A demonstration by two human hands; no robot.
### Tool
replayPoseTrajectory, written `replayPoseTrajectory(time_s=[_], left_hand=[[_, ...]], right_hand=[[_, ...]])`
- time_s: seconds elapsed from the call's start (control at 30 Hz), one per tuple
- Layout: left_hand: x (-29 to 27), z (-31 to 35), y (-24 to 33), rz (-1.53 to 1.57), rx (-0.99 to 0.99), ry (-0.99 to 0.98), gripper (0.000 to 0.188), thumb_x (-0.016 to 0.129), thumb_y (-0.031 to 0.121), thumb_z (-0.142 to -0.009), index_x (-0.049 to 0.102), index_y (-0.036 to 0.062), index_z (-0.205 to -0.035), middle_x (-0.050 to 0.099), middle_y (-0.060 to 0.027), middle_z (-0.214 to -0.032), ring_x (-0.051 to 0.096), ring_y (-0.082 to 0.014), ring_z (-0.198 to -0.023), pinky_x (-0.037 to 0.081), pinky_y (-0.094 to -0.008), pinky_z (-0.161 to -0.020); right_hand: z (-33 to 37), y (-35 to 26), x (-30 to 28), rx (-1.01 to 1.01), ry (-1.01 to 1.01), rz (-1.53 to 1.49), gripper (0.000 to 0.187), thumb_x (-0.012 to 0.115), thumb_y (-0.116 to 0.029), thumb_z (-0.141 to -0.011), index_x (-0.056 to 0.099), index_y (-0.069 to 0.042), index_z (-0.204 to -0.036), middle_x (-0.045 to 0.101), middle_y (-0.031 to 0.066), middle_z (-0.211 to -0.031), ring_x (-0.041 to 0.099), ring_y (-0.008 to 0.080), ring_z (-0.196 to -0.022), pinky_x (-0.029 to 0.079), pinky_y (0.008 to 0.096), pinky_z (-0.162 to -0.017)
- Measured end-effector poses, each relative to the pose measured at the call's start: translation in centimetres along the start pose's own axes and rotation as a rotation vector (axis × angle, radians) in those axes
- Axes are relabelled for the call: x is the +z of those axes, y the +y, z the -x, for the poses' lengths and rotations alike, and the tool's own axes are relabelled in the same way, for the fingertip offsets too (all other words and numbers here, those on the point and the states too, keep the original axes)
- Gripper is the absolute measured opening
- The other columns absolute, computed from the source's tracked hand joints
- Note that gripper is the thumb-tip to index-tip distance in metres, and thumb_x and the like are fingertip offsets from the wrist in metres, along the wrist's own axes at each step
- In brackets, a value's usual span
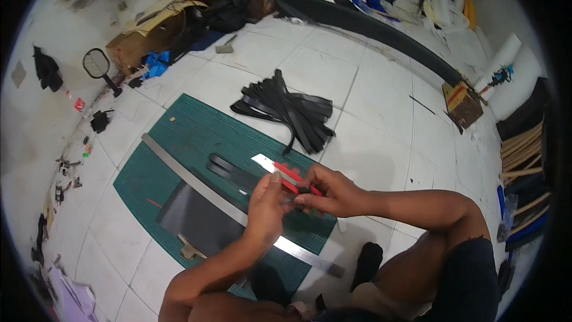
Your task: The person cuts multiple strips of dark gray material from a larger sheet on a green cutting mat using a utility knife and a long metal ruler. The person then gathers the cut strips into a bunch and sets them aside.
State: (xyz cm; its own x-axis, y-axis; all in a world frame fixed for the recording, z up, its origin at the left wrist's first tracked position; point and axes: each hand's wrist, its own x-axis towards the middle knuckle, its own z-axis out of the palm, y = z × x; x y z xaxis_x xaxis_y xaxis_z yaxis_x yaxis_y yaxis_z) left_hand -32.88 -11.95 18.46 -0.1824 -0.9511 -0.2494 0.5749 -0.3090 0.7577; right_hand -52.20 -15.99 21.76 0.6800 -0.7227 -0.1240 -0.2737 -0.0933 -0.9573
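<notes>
A red utility knife (286,174) with a wide bare blade is between my two hands, above the green cutting mat (202,118). My left hand (266,206) closes on its side near the blade end. At the handle's other end, my right hand (333,191) grips it with bent fingers. Below them a long steel ruler (196,180) crosses the mat diagonally, over the edge of a black sheet (193,214). Several short black strips (229,171) lie beyond the ruler, partly behind my left hand.
A bundle of black strips (286,110) rests at the mat's far edge on white floor tiles (381,95). A long black roll (369,30) spans the back, one end on a small box (462,105). Cloth heaps and a racket-shaped item (97,64) line the left wall.
</notes>
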Motion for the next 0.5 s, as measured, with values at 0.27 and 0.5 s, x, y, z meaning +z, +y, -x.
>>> replayPoseTrajectory(time_s=[0.27, 0.5], left_hand=[[-2.8, -0.6, -3.7, -0.278, -0.217, 0.158, 0.043, 0.06, 0.034, -0.1, 0.057, 0.0022, -0.129, 0.064, -0.0088, -0.119, 0.062, -0.0176, -0.101, 0.049, -0.0359, -0.091], [-6.3, 0.5, -4.7, -0.463, -0.31, 0.141, 0.035, 0.061, 0.029, -0.098, 0.061, 0.0037, -0.123, 0.066, -0.0063, -0.107, 0.063, -0.0163, -0.093, 0.047, -0.0319, -0.084]], right_hand=[[-0.6, 11.3, -8.1, 0.24, 0.257, 0.206, 0.039, 0.065, -0.019, -0.088, 0.048, -0.002, -0.12, 0.067, 0.0144, -0.1, 0.064, 0.0224, -0.086, 0.051, 0.0386, -0.072], [4.8, 24.2, -11.4, 0.718, 0.063, 0.06, 0.048, 0.059, -0.044, -0.1, 0.045, -0.004, -0.121, 0.064, 0.0088, -0.088, 0.064, 0.0193, -0.077, 0.052, 0.0355, -0.07]])
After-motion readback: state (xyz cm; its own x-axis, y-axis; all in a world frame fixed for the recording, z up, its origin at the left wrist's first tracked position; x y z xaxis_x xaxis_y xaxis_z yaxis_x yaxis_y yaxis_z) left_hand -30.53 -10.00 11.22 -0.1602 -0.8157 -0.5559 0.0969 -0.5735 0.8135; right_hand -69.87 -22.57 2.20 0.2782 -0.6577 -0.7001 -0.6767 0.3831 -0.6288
